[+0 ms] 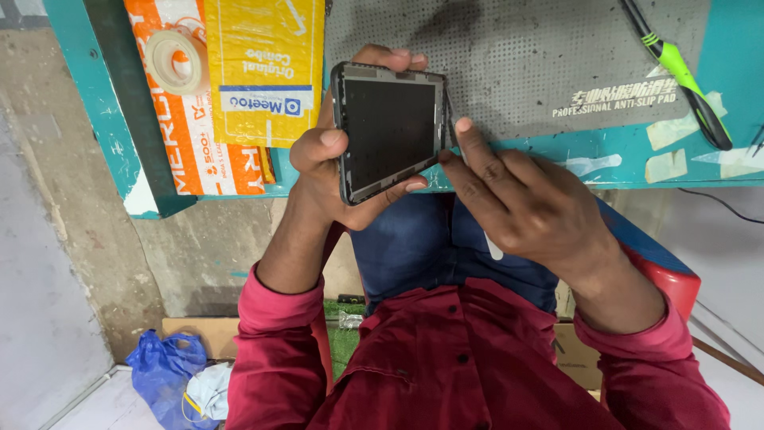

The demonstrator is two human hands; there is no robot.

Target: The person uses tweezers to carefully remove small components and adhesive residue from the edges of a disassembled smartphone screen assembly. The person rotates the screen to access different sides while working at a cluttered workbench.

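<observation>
My left hand (325, 171) grips a dark phone (390, 131) with a black screen and a worn frame, holding it tilted over the front edge of the teal table (621, 155). Its thumb lies on the phone's left side and its fingers wrap round the back. My right hand (517, 203) is at the phone's right edge, index fingertip pressed against the frame and thumb near the lower corner. A thin sliver seems to stand along that edge by the fingertip; I cannot tell what it is.
A grey perforated mat (541, 48) covers the table behind the phone, with a green and black hand tool (684, 76) on its right. At left lie a yellow packet (267, 72), an orange packet (191, 135) and a tape roll (177, 62). A blue bag (163, 374) sits on the floor.
</observation>
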